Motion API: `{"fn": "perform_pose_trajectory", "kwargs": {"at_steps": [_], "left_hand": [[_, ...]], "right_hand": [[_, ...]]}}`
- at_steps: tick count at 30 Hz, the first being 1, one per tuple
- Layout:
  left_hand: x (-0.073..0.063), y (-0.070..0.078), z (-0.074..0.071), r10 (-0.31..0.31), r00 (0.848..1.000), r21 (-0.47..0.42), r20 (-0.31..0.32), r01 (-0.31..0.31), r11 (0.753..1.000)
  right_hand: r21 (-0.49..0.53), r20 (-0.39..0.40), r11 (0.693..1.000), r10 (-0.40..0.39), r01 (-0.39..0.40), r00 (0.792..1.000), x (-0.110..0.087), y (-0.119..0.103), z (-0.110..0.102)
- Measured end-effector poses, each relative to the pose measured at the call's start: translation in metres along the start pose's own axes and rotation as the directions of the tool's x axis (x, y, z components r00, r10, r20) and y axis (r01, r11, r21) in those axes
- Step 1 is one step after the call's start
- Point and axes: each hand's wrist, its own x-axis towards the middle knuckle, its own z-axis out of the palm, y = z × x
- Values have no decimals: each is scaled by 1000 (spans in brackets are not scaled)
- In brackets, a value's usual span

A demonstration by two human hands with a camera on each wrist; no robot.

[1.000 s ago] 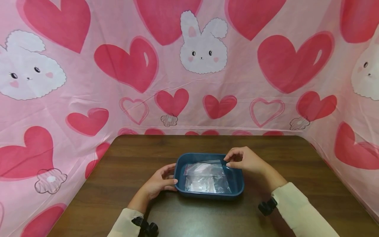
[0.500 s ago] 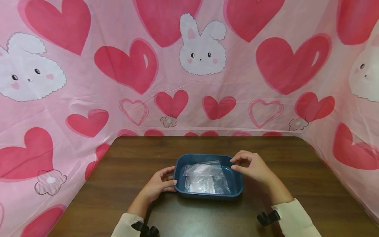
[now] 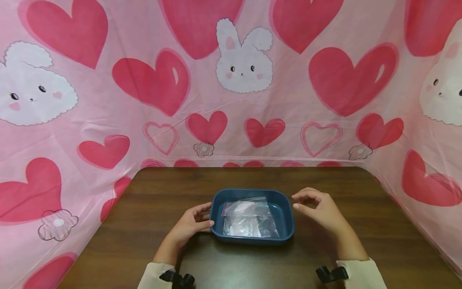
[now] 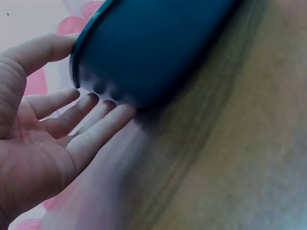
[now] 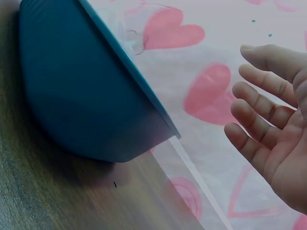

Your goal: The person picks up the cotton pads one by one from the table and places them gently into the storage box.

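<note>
A dark blue rectangular plastic tray (image 3: 252,240) stands on the table, holding several clear zip bags (image 3: 249,218). My left hand (image 3: 185,225) is at its left end. In the left wrist view, that hand's thumb touches the rim of the tray (image 4: 153,48), and its fairly straight fingers reach to the outer wall. My right hand (image 3: 321,210) hovers just off the tray's right end, apart from it. Its fingers (image 5: 254,122) are loosely bent with nothing between them, as the right wrist view shows. What the zip bags contain is hard to make out.
The brown wood-grain table (image 3: 173,184) has rounded far corners. Behind it and along both sides hangs a pink cloth (image 3: 202,96) printed with hearts and rabbits. Black straps (image 3: 331,274) with small devices sit at both wrists, by the light sleeves.
My right hand has drawn back from inside the tray's far right corner, moving right past the rim. The left hand stays at the left end; the zip bags look unmoved.
</note>
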Motion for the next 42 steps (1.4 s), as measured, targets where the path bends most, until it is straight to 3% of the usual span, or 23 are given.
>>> {"fn": "perform_pose_trajectory", "kwargs": {"at_steps": [8,15,21,25,31,36,38,42], "left_hand": [[3,6,-1,-2,993,17,-119,4,1000],[8,13,-2,25,969,-28,-244,-33,999],[10,19,-4,75,936,-49,-344,-98,994],[7,23,-7,117,905,-41,-408,-147,988],[2,27,-9,208,855,42,-476,-214,976],[-2,30,-11,256,812,189,-525,-183,965],[-3,31,-11,254,803,213,-539,-161,964],[-4,36,-12,235,801,214,-550,-137,967]], "right_hand": [[24,-39,999,41,-40,998,-5,0,-10],[32,-67,994,106,-104,992,-6,1,-20],[80,-89,991,115,-108,989,-8,-2,-24],[108,-109,989,117,-105,987,-9,-3,-26],[77,-165,992,108,-96,980,-13,2,-31],[11,-213,994,110,-110,971,-18,6,-36],[-15,-230,992,119,-126,966,-20,7,-37],[-45,-245,989,124,-140,962,-19,6,-39]]}}
